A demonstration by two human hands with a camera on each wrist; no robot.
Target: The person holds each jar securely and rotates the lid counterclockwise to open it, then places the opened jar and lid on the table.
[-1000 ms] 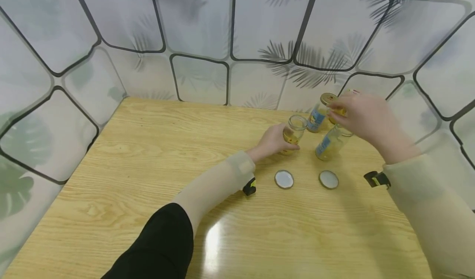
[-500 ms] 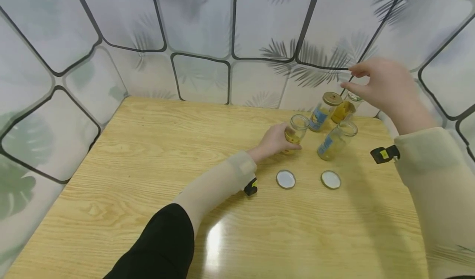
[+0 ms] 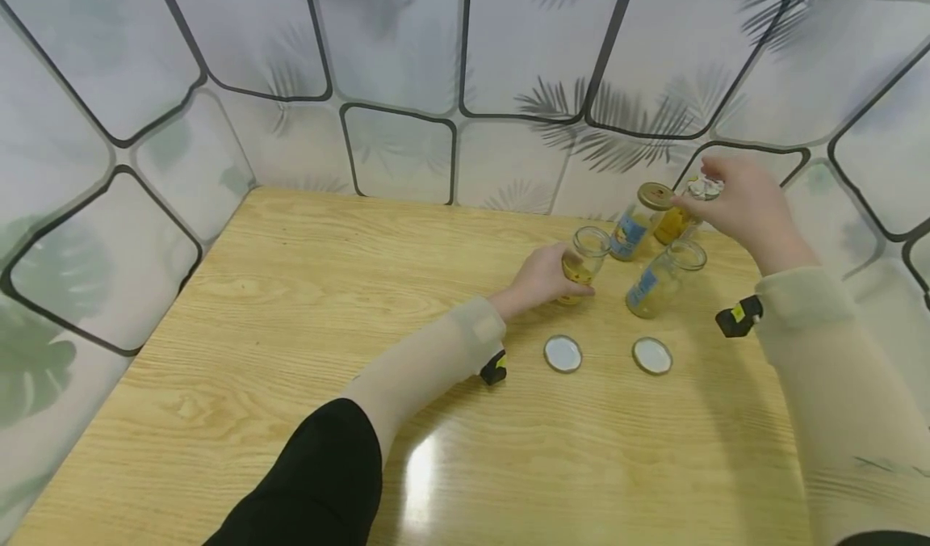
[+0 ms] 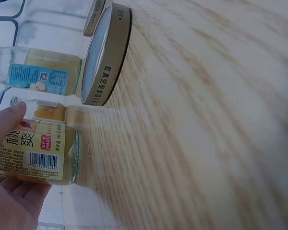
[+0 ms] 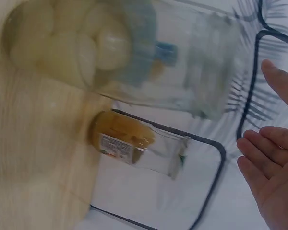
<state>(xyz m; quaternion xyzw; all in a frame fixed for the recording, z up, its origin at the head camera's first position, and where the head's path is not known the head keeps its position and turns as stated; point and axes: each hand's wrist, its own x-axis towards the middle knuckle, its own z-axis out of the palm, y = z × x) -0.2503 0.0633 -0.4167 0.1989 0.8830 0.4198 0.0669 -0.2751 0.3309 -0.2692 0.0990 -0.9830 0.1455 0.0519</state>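
Observation:
My left hand (image 3: 541,275) grips a glass jar (image 4: 48,155) with a yellow label and no lid, standing on the table. Thumb and fingers wrap its sides in the left wrist view. My right hand (image 3: 748,203) hovers at the back right, beside the top of a jar of amber contents (image 5: 122,136) whose mouth shows a whitish patterned top (image 3: 705,186). In the right wrist view its fingers (image 5: 264,151) are spread from the thumb and hold nothing. Nearer me stands a lidless jar (image 3: 657,287) with a blue label and pale round pieces inside.
A blue-labelled jar (image 3: 628,235) with a gold lid (image 3: 655,196) stands between the others near the wall. Two lids, one at left (image 3: 563,354) and one at right (image 3: 651,355), lie white side up on the wooden table (image 3: 291,328). A patterned wall (image 3: 508,158) borders the back.
My right hand rose away from the jars to the upper right, then came down beside the amber jar's top. My left hand has kept its grip on the yellow-labelled jar.

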